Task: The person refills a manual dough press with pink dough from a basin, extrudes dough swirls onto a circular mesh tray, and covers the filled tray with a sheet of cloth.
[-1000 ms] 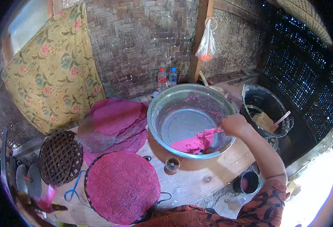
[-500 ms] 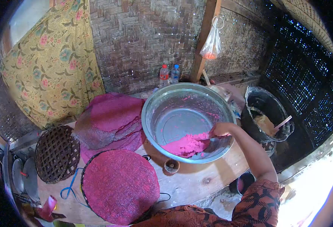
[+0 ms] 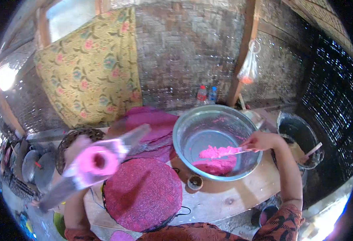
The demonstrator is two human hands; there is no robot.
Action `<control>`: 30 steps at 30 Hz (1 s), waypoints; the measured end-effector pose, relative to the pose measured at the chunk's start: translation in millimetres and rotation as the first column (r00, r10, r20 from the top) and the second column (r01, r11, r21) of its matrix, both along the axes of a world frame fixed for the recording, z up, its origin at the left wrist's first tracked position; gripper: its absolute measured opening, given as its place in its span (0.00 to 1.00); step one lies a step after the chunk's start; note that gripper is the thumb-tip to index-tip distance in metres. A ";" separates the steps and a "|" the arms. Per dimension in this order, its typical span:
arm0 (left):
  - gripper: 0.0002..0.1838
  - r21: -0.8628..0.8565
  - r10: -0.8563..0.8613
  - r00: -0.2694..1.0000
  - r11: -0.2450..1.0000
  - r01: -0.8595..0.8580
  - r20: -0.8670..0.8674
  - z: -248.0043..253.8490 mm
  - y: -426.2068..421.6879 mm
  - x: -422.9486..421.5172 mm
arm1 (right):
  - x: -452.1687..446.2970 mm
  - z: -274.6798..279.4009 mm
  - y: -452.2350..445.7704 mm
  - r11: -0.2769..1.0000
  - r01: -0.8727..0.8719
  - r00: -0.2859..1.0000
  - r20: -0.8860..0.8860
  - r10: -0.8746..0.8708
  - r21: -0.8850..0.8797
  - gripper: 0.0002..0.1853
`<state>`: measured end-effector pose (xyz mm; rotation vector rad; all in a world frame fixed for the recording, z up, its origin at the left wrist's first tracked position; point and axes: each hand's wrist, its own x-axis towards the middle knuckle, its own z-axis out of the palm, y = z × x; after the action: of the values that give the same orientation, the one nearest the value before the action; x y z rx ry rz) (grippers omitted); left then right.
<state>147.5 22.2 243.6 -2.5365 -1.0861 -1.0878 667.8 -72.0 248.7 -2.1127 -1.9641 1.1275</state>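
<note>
Because motion blurs the wooden tool [image 3: 122, 146] and its pink-smeared ring [image 3: 108, 162], their outlines are hard to make out. My left grip [image 3: 76, 149] has hold of the tool, raised above the worktop [image 3: 232, 201]; blur and the tool hide most of the fingers. The tool also covers part of the woven basket [image 3: 84, 132] and the stacked pink sheets [image 3: 156, 122]. My right grip [image 3: 260, 142] is curled tightly round a thin utensil [image 3: 240, 150], the fingers concealing its handle. The utensil and its pink paste [image 3: 214, 152] are above a mound [image 3: 218, 165] within the basin [image 3: 215, 107]. My forearm partly masks the dark bucket [image 3: 301, 120]. Bare metal lies left of and beyond the mound; bare wood extends rightward from the small cup [image 3: 195, 182]. The tool's long axis slants from lower left to upper right, its ring facing upward; the utensil lies nearly level, its loaded end pointing left.
</note>
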 end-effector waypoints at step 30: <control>0.24 0.246 0.257 0.964 0.941 -0.233 -0.071 18.4 -22.5 22.6 | -208.8 88.6 -79.1 0.008 -0.690 0.714 0.682 -0.157 0.724 0.18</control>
<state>170.1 -0.3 262.1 -2.1787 -1.1350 -0.9478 459.0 -151.1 337.3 -1.1224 -2.2344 -1.1329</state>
